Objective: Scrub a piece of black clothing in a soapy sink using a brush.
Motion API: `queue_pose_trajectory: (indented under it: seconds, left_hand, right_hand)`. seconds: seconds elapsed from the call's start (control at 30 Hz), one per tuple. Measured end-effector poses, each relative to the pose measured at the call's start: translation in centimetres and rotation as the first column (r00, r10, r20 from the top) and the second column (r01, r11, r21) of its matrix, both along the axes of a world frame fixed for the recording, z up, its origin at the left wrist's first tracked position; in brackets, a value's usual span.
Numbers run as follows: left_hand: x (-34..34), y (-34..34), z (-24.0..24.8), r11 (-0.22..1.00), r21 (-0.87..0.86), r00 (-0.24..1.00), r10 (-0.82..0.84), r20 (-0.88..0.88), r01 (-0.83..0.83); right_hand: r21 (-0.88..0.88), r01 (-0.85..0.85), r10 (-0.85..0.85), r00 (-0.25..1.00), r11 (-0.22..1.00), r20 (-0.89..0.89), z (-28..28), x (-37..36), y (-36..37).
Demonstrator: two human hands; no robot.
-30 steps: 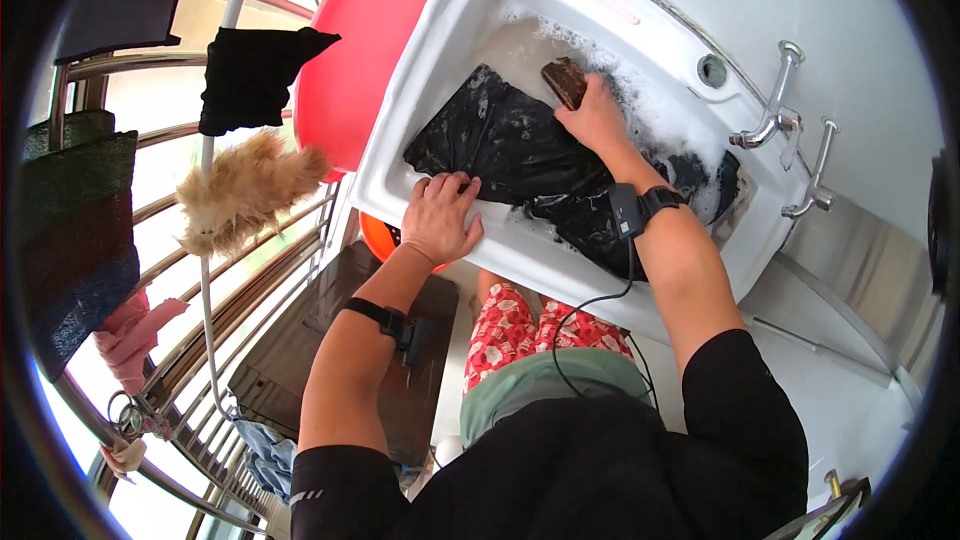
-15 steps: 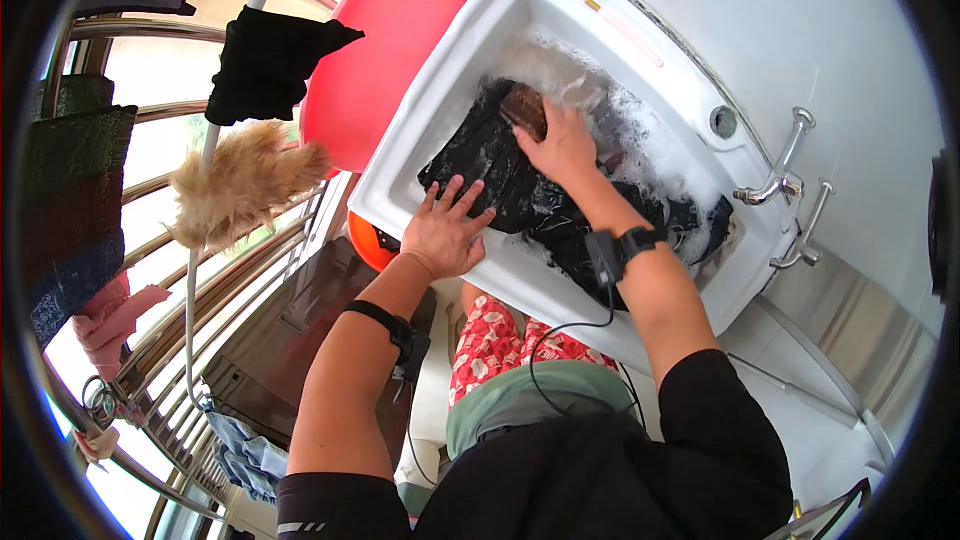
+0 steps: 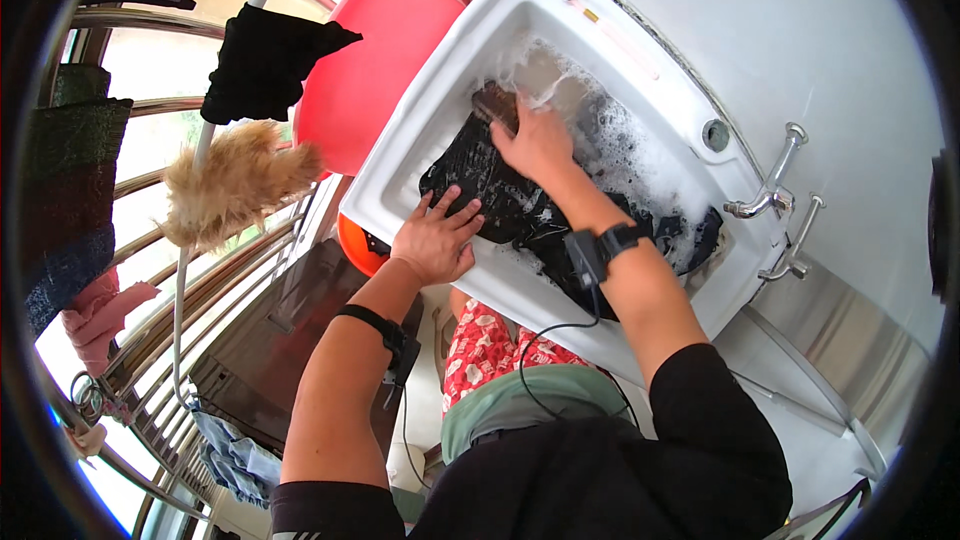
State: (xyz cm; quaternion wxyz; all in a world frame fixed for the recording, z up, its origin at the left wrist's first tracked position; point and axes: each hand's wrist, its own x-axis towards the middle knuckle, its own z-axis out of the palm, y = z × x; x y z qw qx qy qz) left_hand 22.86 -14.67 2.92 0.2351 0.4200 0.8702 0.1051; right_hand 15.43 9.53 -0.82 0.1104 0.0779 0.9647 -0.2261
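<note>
A wet black garment [image 3: 475, 175] lies spread in a white sink [image 3: 402, 112], streaked with suds. My left hand [image 3: 437, 242] rests on the garment's near left edge, fingers stretched out and lying flat. My right hand [image 3: 538, 145] grips a brown scrubbing brush [image 3: 494, 106] at the garment's far end; its underside is hidden. Foamy water [image 3: 640, 145] fills the right and far part of the basin, and more dark cloth [image 3: 692, 238] sits partly under it at the right.
Metal taps [image 3: 770, 195] reach over the sink's right side. A large pink basin [image 3: 375, 60] stands to the left, and an orange tub [image 3: 358, 248] shows below the sink's left corner. Black cloth [image 3: 272, 55] and a fluffy tan duster [image 3: 235, 185] hang on a white pole.
My right hand has slid the brush leftward across the garment's far end. The left hand stays flat on the cloth. The whole view has shifted slightly.
</note>
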Motion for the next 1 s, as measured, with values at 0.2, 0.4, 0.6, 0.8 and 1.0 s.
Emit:
queue_pose_trajectory:
  seconds: [0.2,0.4,0.6,0.8,1.0]
  left_hand:
    - [0.0,0.0,0.3,0.999,-0.001,0.999,0.041,-0.005,-0.041]
    - [-0.1,-0.3,0.4,0.996,-0.081,0.998,-0.032,0.047,0.035]
    - [0.0,0.1,-0.4,0.998,0.059,1.000,0.024,0.003,-0.024]
    - [0.2,-0.2,-0.2,0.995,0.096,0.999,0.038,-0.027,-0.035]
    - [0.1,-0.8,-0.7,0.985,0.161,0.992,-0.051,-0.118,0.070]
  right_hand:
    - [0.016,0.113,-0.112,0.992,0.993,-0.063,-0.2,0.5,1.5]
    - [-0.196,-0.277,0.258,0.959,0.940,-0.119,3.6,5.9,-3.6]
    - [-0.010,0.012,-0.013,0.997,1.000,-0.074,-2.5,0.6,2.1]
    - [-0.006,0.128,-0.127,0.975,0.992,-0.183,-3.1,1.0,5.5]
    - [0.160,0.130,-0.101,0.978,0.978,-0.180,-5.1,2.2,5.9]
